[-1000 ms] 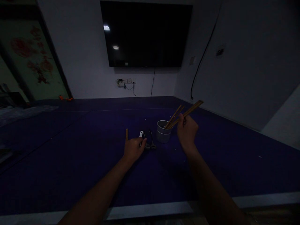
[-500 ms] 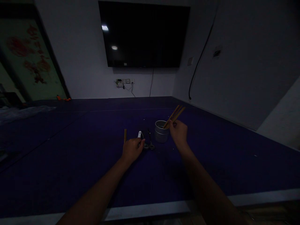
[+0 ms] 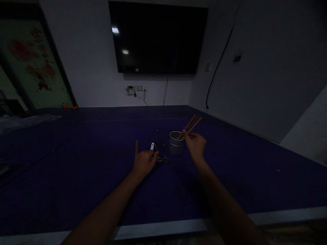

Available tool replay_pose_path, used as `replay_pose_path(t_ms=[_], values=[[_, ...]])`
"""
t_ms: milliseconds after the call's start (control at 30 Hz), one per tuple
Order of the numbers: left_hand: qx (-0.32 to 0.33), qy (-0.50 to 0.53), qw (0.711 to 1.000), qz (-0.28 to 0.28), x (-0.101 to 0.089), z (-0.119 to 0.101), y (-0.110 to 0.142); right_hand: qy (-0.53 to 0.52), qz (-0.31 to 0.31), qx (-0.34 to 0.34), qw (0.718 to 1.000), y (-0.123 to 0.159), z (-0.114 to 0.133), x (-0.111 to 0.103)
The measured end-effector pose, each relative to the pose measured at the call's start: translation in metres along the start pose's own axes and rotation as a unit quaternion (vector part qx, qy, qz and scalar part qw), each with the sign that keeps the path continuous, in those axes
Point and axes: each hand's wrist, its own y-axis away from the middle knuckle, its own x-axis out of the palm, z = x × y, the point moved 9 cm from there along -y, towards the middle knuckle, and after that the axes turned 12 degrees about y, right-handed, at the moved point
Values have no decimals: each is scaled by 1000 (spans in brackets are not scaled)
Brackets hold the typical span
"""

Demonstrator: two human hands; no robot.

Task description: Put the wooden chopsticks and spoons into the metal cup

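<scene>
My right hand is closed around several wooden chopsticks. They lean to the right, their lower ends inside the rim of a grey metal cup. My left hand lies low on the purple surface, fingers curled down; whatever is under them is hidden. From behind it stick out another pair of chopsticks and a white handle with a hole at its end. Between that hand and the cup lie two dark-handled metal spoons, side by side.
The purple surface ends in a pale front edge. Clear plastic wrapping and small orange objects lie at the far left. A television hangs on the back wall; a black cable runs down the right wall.
In my right hand the chopsticks have spread apart slightly, and the fingers have shifted a little. My left hand and the cup stay in place.
</scene>
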Motion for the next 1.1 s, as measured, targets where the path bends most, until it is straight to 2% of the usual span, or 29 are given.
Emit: replay_pose_path(t_ms=[200, 500, 800, 933, 1100], values=[[6, -2, 1000, -2, -1, -1, 1, -59, 93, -15, 994, 0, 1, 25], [-4, -3, 1000, 13, 3, 1, -1, -96, 70, -16, 993, -3, -1, 30], [-2, 0, 1000, 20, 3, 0, 0, -226, 132, 9, 965, -3, -1, 46], [2, -11, 1000, 16, 1, -1, 0, -252, 148, 28, 956, -1, -1, 50], [-42, -39, 998, -11, -9, 10, -3, -258, 151, 38, 954, 1, -4, 54]])
